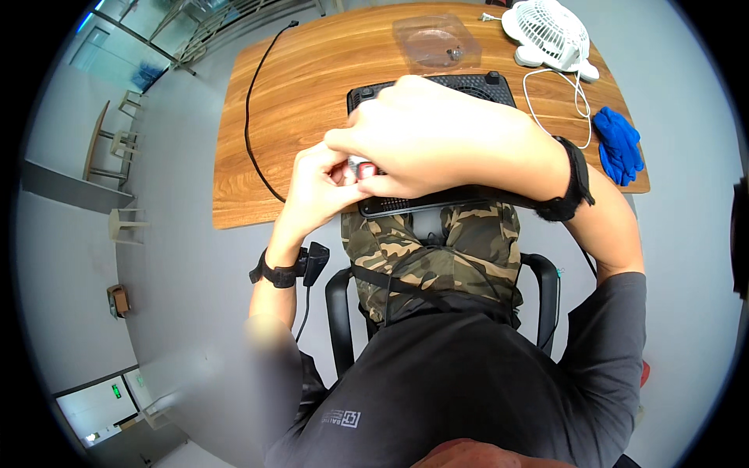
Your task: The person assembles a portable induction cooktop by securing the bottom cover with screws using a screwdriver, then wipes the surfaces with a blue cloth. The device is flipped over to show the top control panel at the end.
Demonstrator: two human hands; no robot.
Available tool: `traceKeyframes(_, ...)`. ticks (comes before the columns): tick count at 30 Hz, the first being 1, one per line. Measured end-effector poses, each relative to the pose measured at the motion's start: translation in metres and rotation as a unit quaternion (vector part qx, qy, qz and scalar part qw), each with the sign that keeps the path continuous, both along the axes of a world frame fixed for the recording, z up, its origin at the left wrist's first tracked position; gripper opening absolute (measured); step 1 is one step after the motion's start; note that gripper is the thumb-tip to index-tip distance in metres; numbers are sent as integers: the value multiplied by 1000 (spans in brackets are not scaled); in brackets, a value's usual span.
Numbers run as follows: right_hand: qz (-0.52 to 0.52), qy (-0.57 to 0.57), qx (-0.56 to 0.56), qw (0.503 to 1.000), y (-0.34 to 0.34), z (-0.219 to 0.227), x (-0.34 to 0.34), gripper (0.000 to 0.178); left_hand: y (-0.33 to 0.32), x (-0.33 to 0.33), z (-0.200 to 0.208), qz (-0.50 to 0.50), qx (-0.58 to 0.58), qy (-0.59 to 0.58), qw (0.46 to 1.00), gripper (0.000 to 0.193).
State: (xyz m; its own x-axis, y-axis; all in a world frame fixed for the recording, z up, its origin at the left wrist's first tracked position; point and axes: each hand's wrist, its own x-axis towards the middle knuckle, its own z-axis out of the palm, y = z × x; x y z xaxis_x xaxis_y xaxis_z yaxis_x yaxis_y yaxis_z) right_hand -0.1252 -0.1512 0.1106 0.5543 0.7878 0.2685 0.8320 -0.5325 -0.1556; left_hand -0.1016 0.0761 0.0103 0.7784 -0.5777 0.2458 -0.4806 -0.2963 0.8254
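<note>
Both hands meet over the near left part of a black perforated panel with round fan grilles and small corner feet, which looks like a laptop cooling pad. My left hand has its fingers curled around a small red-and-white thing whose kind I cannot make out. From the right, my right hand bends over the same spot, its thumb by my left fingertips. Its back hides most of its fingers, so its hold is unclear.
On the wooden table, a black cable runs along the left. Beyond the panel lies a clear plastic tray with a small dark piece in it. A white fan with its cord and blue gloves are at the right.
</note>
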Motion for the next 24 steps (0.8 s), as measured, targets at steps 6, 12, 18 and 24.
traceKeyframes(6, -83, -24, -25, 996, -40, -2, -26, 35, -51, 1, 28, -41, 28, -145, 988, 30)
traceKeyframes(12, -232, -33, 26, 972, -126, -24, -62, 39, -72, -5, 36, -36, 25, -148, 988, 45)
traceKeyframes(18, -492, -51, 136, 858, -242, -103, -137, 29, -13, -8, -14, 30, 52, -100, 993, 36)
traceKeyframes(24, -560, -102, 157, 807, -271, -176, -153, 32, 3, -20, -28, 61, 120, -134, 982, 35)
